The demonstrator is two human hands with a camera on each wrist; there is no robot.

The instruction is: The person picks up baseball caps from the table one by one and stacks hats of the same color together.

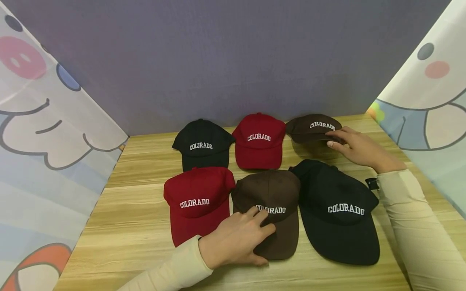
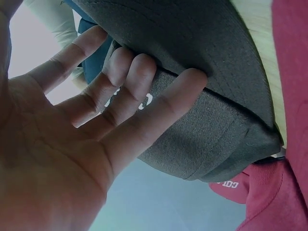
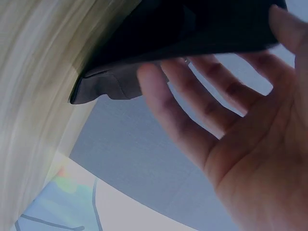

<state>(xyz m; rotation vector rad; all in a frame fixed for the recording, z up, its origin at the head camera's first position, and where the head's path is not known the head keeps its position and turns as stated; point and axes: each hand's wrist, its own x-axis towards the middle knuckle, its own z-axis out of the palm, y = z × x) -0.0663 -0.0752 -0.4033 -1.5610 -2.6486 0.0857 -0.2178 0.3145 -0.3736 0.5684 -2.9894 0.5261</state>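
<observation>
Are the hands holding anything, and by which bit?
The right hand pinches the back brown cap by its brim. The left hand just touches the front brown cap.

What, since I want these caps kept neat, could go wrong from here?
The back brown cap, pinched by the right hand at one side of its brim, might slip or twist. It sits right by the back red cap, so moving it could knock that one askew. The left hand touches the front brown cap; pressing could dent it.
</observation>
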